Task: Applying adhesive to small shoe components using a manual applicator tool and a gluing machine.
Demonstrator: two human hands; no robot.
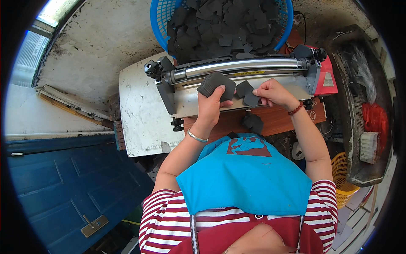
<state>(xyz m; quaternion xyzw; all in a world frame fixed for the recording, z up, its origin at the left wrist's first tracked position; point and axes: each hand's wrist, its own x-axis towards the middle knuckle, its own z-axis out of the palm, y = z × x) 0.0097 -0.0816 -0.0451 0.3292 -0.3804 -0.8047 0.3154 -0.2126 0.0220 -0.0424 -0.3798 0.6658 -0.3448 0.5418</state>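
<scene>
A thick stack of black foam-like squares [216,84] is gripped in my left hand [208,106], thumb laid along its side. Between the thumb and fingers of my right hand [274,93] is a single black square [251,100]. Another black square [244,88] lies just beyond it on the machine's metal feed plate [186,99], partly overlapped. Both hands are over this plate, in front of the long silver roller [241,65]. Closer to my apron, a small pile of black squares [253,122] sits at the edge of the brown wooden top [279,120].
Behind the roller, a blue basket [157,23] is heaped with black squares. Black knobs [153,68] and a red housing [326,78] stand at the machine's ends. A white board [141,110] extends left, near a blue door [72,182]. A yellow basket [341,182] is at right.
</scene>
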